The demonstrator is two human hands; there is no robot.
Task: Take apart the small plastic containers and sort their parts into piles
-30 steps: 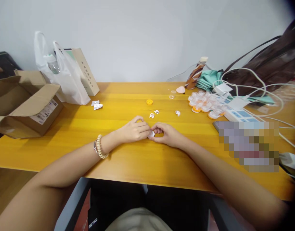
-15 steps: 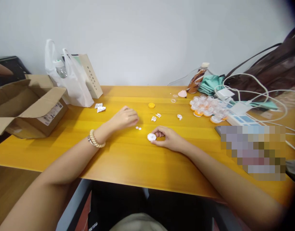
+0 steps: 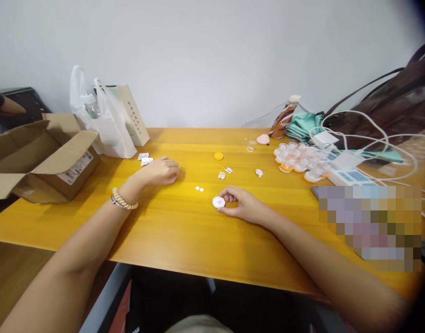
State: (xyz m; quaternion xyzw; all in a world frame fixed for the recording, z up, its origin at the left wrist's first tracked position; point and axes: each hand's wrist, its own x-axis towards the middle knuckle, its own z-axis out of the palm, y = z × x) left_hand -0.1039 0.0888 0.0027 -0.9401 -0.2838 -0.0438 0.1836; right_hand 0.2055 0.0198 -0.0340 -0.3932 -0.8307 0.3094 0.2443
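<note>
Between the thumb and fingertips of my right hand [image 3: 243,204] is a small round white plastic disc [image 3: 218,202], held low over the table or touching it. My left hand [image 3: 163,170] is loosely closed, palm down, just right of the crumpled silver foil pieces [image 3: 146,161]. Its fingers are curled, and whatever they may hold is hidden. Two tiny white dots [image 3: 199,188] lie on the table between my hands. Farther back are white wheel-patterned cutouts [image 3: 221,175], a similar white piece [image 3: 259,172] and a yellow round cap [image 3: 218,156].
An open cardboard box [image 3: 66,173] and a white plastic bag [image 3: 111,136] stand left. Clear-and-orange round containers [image 3: 295,155], a brown-labelled bottle [image 3: 284,118], a power strip [image 3: 351,173] and white cables crowd the right. Clear rings [image 3: 250,149] and a pink piece [image 3: 263,139] lie toward the back.
My left hand has moved left, away from the tiny white dots and toward the foil pieces. My right hand still holds the white disc in about the same place.
</note>
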